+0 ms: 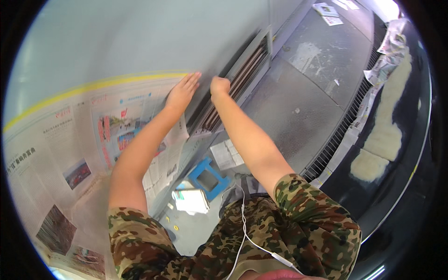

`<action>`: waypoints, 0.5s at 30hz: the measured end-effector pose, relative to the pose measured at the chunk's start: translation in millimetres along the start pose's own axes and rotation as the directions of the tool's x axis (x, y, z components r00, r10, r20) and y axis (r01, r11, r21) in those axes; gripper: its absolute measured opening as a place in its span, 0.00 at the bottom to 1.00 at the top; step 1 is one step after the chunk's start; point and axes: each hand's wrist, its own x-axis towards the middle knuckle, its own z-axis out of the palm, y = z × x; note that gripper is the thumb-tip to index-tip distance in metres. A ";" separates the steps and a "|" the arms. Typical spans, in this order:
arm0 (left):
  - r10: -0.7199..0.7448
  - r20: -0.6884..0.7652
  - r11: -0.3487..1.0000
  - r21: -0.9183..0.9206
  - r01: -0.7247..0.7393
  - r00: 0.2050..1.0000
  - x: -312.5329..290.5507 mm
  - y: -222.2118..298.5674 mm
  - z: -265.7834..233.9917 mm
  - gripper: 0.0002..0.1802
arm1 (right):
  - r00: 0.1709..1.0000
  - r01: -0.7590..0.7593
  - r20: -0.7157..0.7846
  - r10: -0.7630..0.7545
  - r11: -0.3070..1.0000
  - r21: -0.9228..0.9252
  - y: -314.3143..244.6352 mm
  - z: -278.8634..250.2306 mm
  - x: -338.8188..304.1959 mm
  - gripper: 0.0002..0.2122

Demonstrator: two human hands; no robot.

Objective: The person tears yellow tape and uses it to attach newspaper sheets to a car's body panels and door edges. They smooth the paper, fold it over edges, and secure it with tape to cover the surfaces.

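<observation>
My left hand [183,92] lies with its fingers stretched out over the end of a strip of yellow masking tape [100,85]. The tape runs along the top edge of newspaper sheets [56,135] that cover the lower part of a smooth grey panel [126,37]. To its right, my right hand [220,87] is closed like a fist, close to the panel's edge. What it grips, if anything, is hidden. Beside that hand is a slatted, vent-like frame [252,65] with brown strips inside.
Below stand a blue plastic stool [212,179] and folded paper [227,154] on the floor. To the right, a dark body panel [345,186] carries pale filler patches [385,126] and crumpled newspaper [391,44]. A floor grating [343,123] runs alongside. More papers [328,13] lie farther off.
</observation>
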 end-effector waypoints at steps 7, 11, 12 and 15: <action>-0.207 -0.115 0.907 -0.396 0.146 0.972 -42.5 -25.9 -12.1 0.48 | 0.759 0.647 0.276 -0.589 0.727 -0.227 138.3 -157.1 5.6 0.13; -0.344 -0.206 0.871 -0.434 0.230 0.916 -119.8 -70.1 -45.2 0.52 | 0.951 0.277 0.114 -0.289 0.623 -0.732 241.1 -338.8 31.7 0.11; -0.391 -0.216 0.852 -0.454 0.262 0.895 -140.8 -80.6 -47.5 0.52 | 0.961 0.168 -0.004 -0.275 0.600 -0.782 261.5 -373.0 36.4 0.11; -0.539 -0.217 0.792 -0.460 0.402 0.814 -199.7 -109.1 -61.6 0.52 | 0.938 -0.017 -0.162 -0.307 0.426 -0.905 299.0 -476.9 22.1 0.11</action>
